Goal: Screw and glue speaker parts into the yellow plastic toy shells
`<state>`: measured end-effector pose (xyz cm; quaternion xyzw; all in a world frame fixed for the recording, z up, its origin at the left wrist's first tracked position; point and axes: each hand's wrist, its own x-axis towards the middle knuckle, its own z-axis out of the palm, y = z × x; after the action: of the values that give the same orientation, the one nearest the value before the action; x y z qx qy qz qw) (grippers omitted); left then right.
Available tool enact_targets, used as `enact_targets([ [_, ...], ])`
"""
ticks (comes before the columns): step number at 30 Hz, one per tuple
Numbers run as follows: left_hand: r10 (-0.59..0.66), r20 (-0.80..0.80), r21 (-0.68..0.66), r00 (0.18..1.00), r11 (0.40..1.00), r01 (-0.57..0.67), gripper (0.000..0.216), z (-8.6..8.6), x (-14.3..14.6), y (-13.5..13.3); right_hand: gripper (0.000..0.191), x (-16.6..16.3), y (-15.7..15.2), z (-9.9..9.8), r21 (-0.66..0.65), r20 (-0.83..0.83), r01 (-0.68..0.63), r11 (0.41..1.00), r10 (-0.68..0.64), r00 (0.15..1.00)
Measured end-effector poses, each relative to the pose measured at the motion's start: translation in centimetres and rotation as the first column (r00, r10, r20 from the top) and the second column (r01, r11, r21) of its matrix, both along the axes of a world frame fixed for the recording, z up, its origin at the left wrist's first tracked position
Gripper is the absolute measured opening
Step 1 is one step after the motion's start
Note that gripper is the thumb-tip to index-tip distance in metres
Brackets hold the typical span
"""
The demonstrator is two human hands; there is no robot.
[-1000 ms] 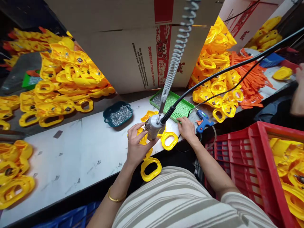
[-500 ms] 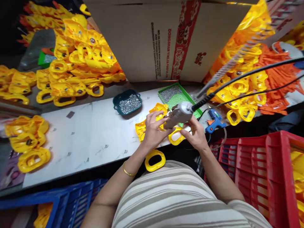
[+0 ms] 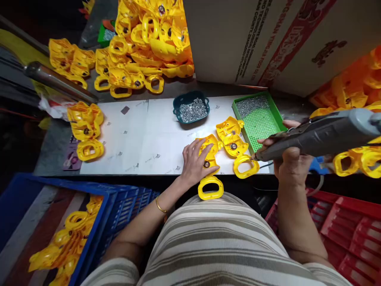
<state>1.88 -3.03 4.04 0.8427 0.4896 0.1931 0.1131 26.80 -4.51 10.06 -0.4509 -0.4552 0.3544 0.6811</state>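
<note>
My left hand (image 3: 195, 163) grips a yellow plastic toy shell (image 3: 210, 163) from above, thumb and fingers apart across it. Its looped handle (image 3: 210, 197) juts past the table's front edge. A second yellow shell (image 3: 229, 127) lies just to the right, its round metal piece showing. In my right hand (image 3: 293, 161) is a grey electric screwdriver (image 3: 315, 133), tilted, its nose pointing left near the second shell's handle (image 3: 246, 171). Behind the shells stand a green tray (image 3: 263, 133) with small metal screws and a dark green dish (image 3: 190, 95) of shiny metal bits.
A large carton (image 3: 250, 43) stands at the back. Yellow shells (image 3: 133, 63) are heaped behind the white board (image 3: 149, 139), with another stack (image 3: 86, 123) at its left. A blue crate (image 3: 110, 214) and a red crate (image 3: 336, 226) flank me. A blue glue gun (image 3: 318, 165) lies partly hidden.
My right hand has moved right, away from the shells, with the screwdriver now lying in it. My left hand is on the nearer left shell. The view has swung left.
</note>
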Motion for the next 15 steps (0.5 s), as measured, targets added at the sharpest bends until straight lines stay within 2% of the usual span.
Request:
enact_targets([
  [4,0.009,-0.118,-0.008,0.993,1.0,-0.01,0.069,-1.7,-2.3,0.5,0.041,0.5,0.4,-0.3,-0.019,-0.056,0.073,0.997,-0.074,0.996],
  [6,0.021,-0.131,0.012,0.991,1.0,-0.019,0.063,-1.9,-3.4,1.4,0.036,0.7,0.3,-0.3,-0.042,-0.06,0.084,0.996,-0.086,0.994],
  [9,0.034,-0.104,0.066,0.994,0.997,-0.028,0.053,-1.2,-4.2,3.2,0.034,0.9,0.1,-0.4,-0.015,-0.032,0.133,0.991,-0.134,0.991],
  [12,0.026,0.011,0.138,1.0,0.99,-0.027,0.035,0.1,-2.5,4.7,0.044,1.1,0.1,-0.7,-0.002,0.0,0.114,0.993,-0.114,0.993],
  [15,-0.063,0.055,0.129,0.997,0.99,0.056,0.034,1.1,1.8,5.9,0.049,1.1,0.2,-1.1,-0.026,-0.023,0.053,0.998,-0.054,0.998],
])
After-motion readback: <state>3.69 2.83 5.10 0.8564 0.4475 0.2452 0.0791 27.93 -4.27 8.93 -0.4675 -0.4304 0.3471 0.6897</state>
